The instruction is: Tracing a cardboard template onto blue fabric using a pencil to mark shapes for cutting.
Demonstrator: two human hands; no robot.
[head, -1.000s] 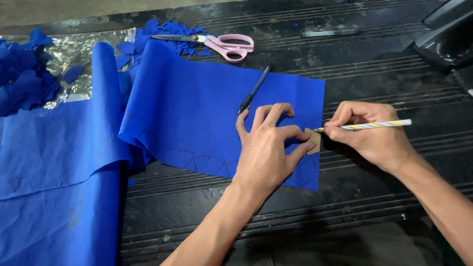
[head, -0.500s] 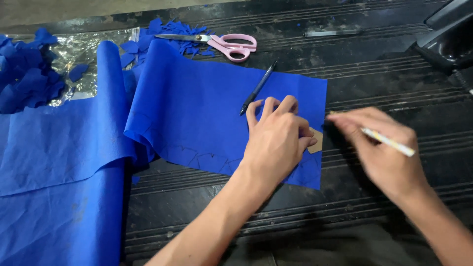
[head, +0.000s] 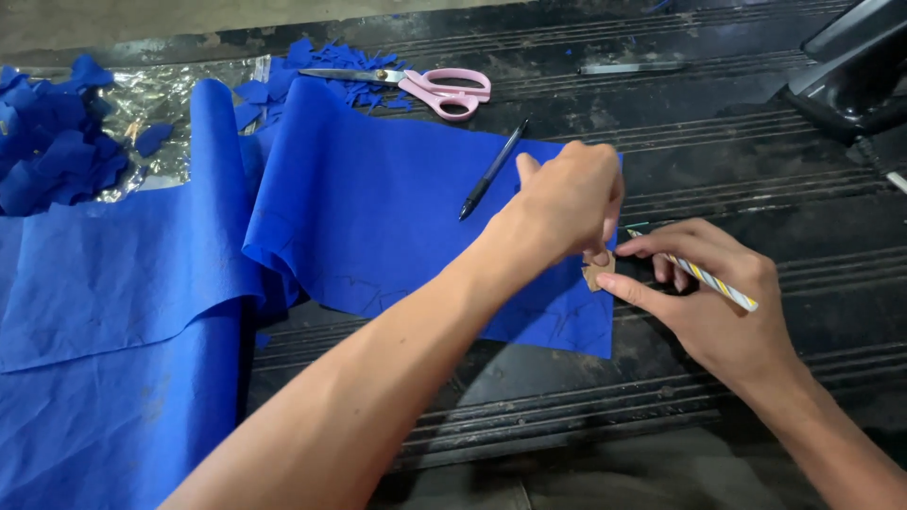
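Two hands meet at the right edge of the long blue sheet of thin fabric (head: 378,217), just right of frame centre. Left hand (head: 567,203) is curled, fingertips pinching a small tan cardboard cut-out (head: 597,272) and lifting or setting it at the sheet's lower right corner; right hand (head: 704,297) is closed round a striped yellow-and-white pencil (head: 709,277) while its thumb and forefinger also touch the cut-out. Risk, as I judge it: the cut-out is small and held between two hands at once, so it could slip or turn, and any outline traced round it would come out skewed. It also sits at the very edge of the sheet, partly over the dark ribbed metal surface (head: 718,142), so a line could run off the fabric; the ribs beneath could make the pencil jump or pierce the thin material. Faint drawn shapes already show near the lower edge, and a new one could overlap them. Around: a black pen (head: 491,172) lies on the sheet just left of the left hand, close enough to be knocked. Pink-handled scissors (head: 416,87) lie at upper centre, well apart. Blue fabric scraps (head: 52,151) are heaped on crinkled clear plastic (head: 161,94) at upper left. A dark machine part (head: 850,66) occupies the upper right corner.
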